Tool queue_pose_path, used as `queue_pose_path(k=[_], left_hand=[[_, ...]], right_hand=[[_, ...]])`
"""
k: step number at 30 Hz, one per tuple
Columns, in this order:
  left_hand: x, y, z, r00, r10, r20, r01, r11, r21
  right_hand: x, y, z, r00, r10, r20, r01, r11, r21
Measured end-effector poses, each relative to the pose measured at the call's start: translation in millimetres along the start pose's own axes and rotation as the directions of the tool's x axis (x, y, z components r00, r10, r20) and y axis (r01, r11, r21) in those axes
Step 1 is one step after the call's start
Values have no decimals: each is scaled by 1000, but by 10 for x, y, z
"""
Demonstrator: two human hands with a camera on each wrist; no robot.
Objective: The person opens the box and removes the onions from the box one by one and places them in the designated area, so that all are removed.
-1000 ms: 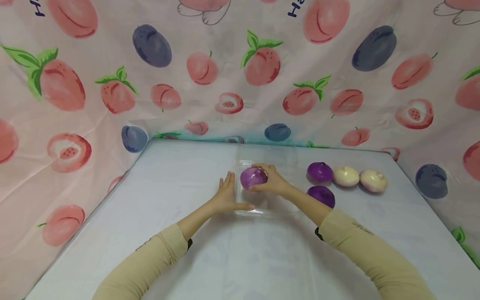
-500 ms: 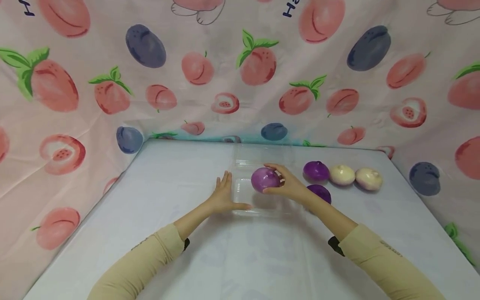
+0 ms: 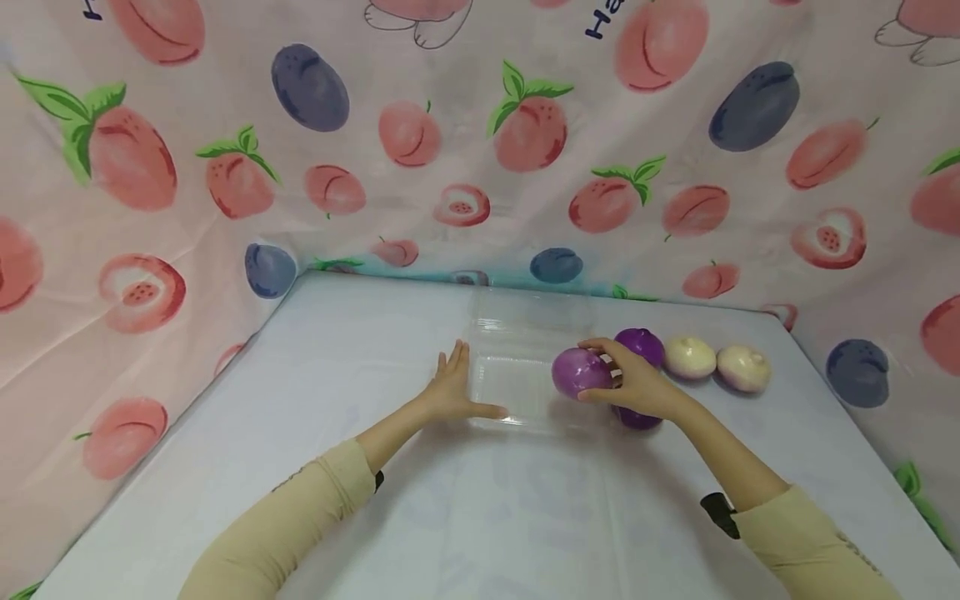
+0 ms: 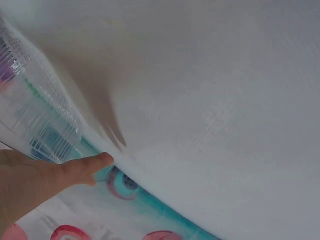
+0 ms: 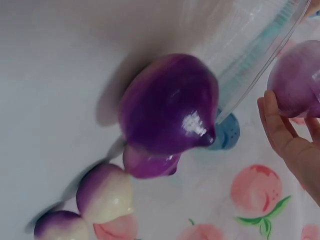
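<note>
In the head view my right hand (image 3: 637, 385) grips a light purple onion (image 3: 576, 372) between thumb and fingers, above the right part of a clear plastic box (image 3: 513, 387). The right wrist view shows this onion (image 5: 295, 75) at its right edge, with fingers (image 5: 277, 122) curved against it. My left hand (image 3: 452, 396) is spread at the box's left side, thumb along the front rim. In the left wrist view this hand (image 4: 47, 175) has straight fingers beside the ribbed clear wall (image 4: 45, 110). The box's lid (image 3: 532, 310) lies folded back behind it.
Right of the box sit two dark purple onions, one behind (image 3: 640, 346) and one in front (image 3: 637, 418), partly hidden by my right hand. Two whitish onions (image 3: 690, 357) (image 3: 742, 369) stand farther right. A fruit-print cloth (image 3: 420, 83) hangs behind the white table (image 3: 360, 333).
My right hand has carried the light purple onion from the box's left side rightward to its right side. The left hand has stayed at the box's left edge.
</note>
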State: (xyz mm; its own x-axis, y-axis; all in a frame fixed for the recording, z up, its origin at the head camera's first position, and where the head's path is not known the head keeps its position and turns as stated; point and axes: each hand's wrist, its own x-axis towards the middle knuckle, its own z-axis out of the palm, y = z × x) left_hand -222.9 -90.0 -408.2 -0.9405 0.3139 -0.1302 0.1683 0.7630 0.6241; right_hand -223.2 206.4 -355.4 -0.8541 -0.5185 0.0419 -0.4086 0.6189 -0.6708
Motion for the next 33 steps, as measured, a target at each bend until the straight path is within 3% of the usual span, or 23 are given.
queue_pose_path(k=[8,15,22,33], left_hand=[[-78,-48,46,1000,-13,4,13,1000,-21],[-96,-47,26,1000,-15,1,15,999,-50],[-82,-22,24,1000,-11,24,12,999,-40],[-15,18,31,1000,-1,21,2,999,-49]], right_hand=[[-248,182,-199,999,-32,14,32,999,2],[-436,283,-392,996,-32,-86,26,998,-65],[-611,493,-503,991,-90,-97,74,984,-162],[-837,771,-664,996,41,-75,-56,975,-216]])
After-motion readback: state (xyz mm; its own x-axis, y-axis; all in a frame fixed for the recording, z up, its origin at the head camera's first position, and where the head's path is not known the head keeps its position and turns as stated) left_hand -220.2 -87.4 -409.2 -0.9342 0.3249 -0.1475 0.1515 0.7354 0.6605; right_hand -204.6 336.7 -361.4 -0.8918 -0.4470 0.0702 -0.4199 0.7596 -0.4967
